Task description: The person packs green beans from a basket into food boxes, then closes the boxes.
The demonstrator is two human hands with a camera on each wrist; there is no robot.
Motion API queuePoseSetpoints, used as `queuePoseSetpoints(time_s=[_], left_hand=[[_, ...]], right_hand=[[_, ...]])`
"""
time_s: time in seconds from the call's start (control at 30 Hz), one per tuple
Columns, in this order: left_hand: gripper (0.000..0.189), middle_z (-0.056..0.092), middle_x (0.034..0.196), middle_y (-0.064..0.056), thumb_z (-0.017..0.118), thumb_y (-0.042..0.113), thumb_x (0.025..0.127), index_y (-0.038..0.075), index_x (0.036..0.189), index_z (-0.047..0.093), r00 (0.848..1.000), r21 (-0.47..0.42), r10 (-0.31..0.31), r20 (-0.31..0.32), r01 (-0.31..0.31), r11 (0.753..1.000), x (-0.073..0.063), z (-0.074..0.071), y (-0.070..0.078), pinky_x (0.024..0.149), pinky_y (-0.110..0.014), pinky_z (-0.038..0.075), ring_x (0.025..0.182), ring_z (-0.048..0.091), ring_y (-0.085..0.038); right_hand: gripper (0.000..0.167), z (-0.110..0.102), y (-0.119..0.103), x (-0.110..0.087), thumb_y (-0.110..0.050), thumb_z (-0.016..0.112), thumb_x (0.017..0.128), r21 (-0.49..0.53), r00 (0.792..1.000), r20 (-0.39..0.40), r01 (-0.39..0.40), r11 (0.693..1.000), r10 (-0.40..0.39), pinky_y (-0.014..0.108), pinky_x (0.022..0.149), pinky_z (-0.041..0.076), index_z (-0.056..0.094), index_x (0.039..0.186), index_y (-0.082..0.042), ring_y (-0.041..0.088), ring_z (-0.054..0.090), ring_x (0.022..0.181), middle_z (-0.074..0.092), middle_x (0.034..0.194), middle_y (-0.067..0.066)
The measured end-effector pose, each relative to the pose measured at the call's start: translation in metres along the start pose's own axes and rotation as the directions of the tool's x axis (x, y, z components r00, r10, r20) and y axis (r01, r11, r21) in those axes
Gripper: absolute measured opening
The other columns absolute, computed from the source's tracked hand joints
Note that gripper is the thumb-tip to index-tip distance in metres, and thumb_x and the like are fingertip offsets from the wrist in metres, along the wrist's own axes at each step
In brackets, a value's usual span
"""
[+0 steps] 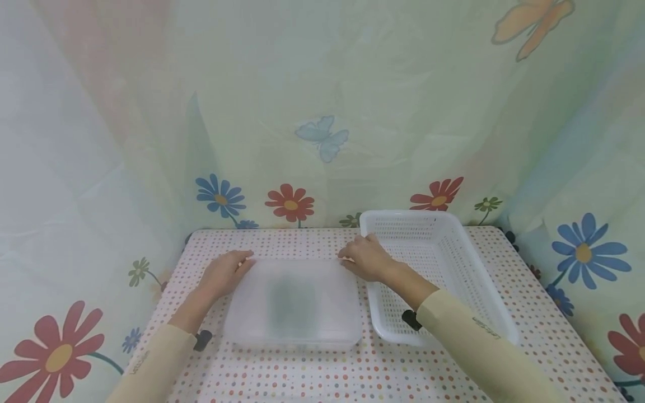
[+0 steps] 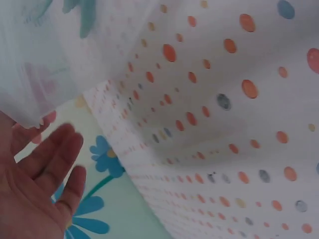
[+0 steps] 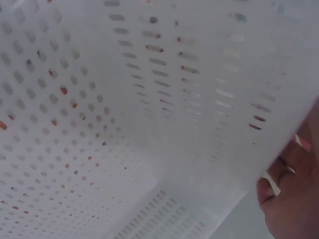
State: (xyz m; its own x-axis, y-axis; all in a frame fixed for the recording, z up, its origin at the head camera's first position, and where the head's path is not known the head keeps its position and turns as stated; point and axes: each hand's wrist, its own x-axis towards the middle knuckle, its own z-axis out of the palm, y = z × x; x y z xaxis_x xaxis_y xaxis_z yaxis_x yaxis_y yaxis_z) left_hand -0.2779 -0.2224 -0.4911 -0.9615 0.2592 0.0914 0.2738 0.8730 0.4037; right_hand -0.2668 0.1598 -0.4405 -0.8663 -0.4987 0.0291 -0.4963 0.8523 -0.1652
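Note:
A translucent white plastic box (image 1: pixel 297 305) with rounded corners lies in front of me, a blurred dark green patch showing through its middle. At its far left corner my left hand (image 1: pixel 224 274) grips the edge. In the left wrist view the thumb and index finger of the left hand (image 2: pixel 45 174) meet at the box corner (image 2: pixel 55 74), while the other fingers reach past it. My right hand (image 1: pixel 367 257) holds the far right corner, its fingers bent over the edge. The basket wall covers part of the right hand (image 3: pixel 294 184) in the right wrist view.
A white perforated plastic basket (image 1: pixel 478 268) stands right of the box, and my right forearm crosses over it. A dotted cloth (image 1: pixel 282 375) covers the table. Behind and beside the table hangs a curtain (image 1: pixel 242 123) printed with flowers and butterflies.

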Motion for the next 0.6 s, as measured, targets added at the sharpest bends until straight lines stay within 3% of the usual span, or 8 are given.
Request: queuePoseSetpoints(time_s=[0.13, 0.2, 0.27, 0.33, 0.43, 0.5, 0.6], left_hand=[[0.049, 0.060, 0.150, -0.015, 0.055, 0.040, 0.108, 0.011, 0.148, 0.057, 0.997, 0.037, 0.069, -0.040, -0.067, 0.997, 0.003, -0.009, 0.014, 0.122, -0.060, 0.038, 0.142, 0.053, -0.038], [0.051, 0.058, 0.152, -0.015, 0.056, 0.039, 0.108, 0.011, 0.149, 0.056, 0.994, 0.029, 0.098, -0.042, -0.097, 0.995, 0.004, -0.015, 0.024, 0.125, -0.061, 0.033, 0.145, 0.049, -0.037], [0.052, 0.055, 0.155, -0.013, 0.056, 0.041, 0.108, 0.013, 0.152, 0.054, 0.993, -0.003, 0.117, -0.022, -0.117, 0.993, 0.005, -0.020, 0.036, 0.127, -0.061, 0.031, 0.148, 0.047, -0.036], [0.053, 0.052, 0.158, -0.010, 0.055, 0.043, 0.108, 0.017, 0.154, 0.051, 0.991, -0.077, 0.135, 0.019, -0.133, 0.988, 0.005, -0.025, 0.049, 0.127, -0.059, 0.032, 0.150, 0.044, -0.034], [0.058, 0.046, 0.164, -0.005, 0.054, 0.050, 0.107, 0.024, 0.158, 0.045, 0.986, -0.205, 0.141, 0.090, -0.120, 0.971, 0.003, -0.027, 0.066, 0.125, -0.059, 0.035, 0.154, 0.039, -0.032], [0.060, 0.044, 0.165, -0.002, 0.053, 0.054, 0.106, 0.028, 0.159, 0.043, 0.981, -0.273, 0.151, 0.125, -0.112, 0.955, 0.002, -0.028, 0.076, 0.124, -0.060, 0.036, 0.155, 0.037, -0.031], [0.064, 0.041, 0.167, 0.001, 0.053, 0.059, 0.104, 0.031, 0.160, 0.041, 0.975, -0.316, 0.168, 0.146, -0.115, 0.942, -0.001, -0.027, 0.086, 0.124, -0.061, 0.035, 0.157, 0.035, -0.029]], right_hand=[[0.035, -0.008, -0.007, -0.001, -0.033, 0.063, 0.105, 0.128, 0.997, -0.072, -0.032, 0.991, 0.041, 0.063, 0.114, 0.045, 0.071, 0.131, -0.012, 0.036, 0.059, 0.133, 0.070, 0.136, 0.011], [0.039, -0.014, -0.014, -0.002, -0.035, 0.062, 0.105, 0.250, 0.991, -0.103, -0.057, 0.966, 0.085, 0.057, 0.110, 0.051, 0.068, 0.135, -0.010, 0.036, 0.060, 0.132, 0.068, 0.140, 0.012], [0.043, -0.021, -0.025, -0.004, -0.035, 0.061, 0.105, 0.400, 0.983, -0.121, -0.080, 0.913, 0.140, 0.053, 0.103, 0.057, 0.065, 0.139, -0.010, 0.035, 0.063, 0.127, 0.066, 0.141, 0.012], [0.045, -0.025, -0.037, -0.007, -0.037, 0.062, 0.105, 0.547, 0.972, -0.127, -0.098, 0.831, 0.198, 0.049, 0.096, 0.061, 0.061, 0.143, -0.012, 0.033, 0.065, 0.122, 0.064, 0.143, 0.010], [0.051, -0.026, -0.053, -0.012, -0.040, 0.061, 0.105, 0.679, 0.959, -0.121, -0.107, 0.726, 0.256, 0.045, 0.090, 0.061, 0.055, 0.149, -0.016, 0.029, 0.064, 0.119, 0.061, 0.145, 0.008], [0.054, -0.022, -0.060, -0.014, -0.042, 0.061, 0.105, 0.711, 0.953, -0.117, -0.115, 0.694, 0.278, 0.046, 0.092, 0.061, 0.052, 0.152, -0.018, 0.029, 0.063, 0.121, 0.057, 0.149, 0.007], [0.057, -0.013, -0.067, -0.017, -0.043, 0.061, 0.105, 0.705, 0.946, -0.131, -0.121, 0.699, 0.296, 0.051, 0.100, 0.059, 0.048, 0.154, -0.016, 0.032, 0.061, 0.128, 0.053, 0.155, 0.008]])
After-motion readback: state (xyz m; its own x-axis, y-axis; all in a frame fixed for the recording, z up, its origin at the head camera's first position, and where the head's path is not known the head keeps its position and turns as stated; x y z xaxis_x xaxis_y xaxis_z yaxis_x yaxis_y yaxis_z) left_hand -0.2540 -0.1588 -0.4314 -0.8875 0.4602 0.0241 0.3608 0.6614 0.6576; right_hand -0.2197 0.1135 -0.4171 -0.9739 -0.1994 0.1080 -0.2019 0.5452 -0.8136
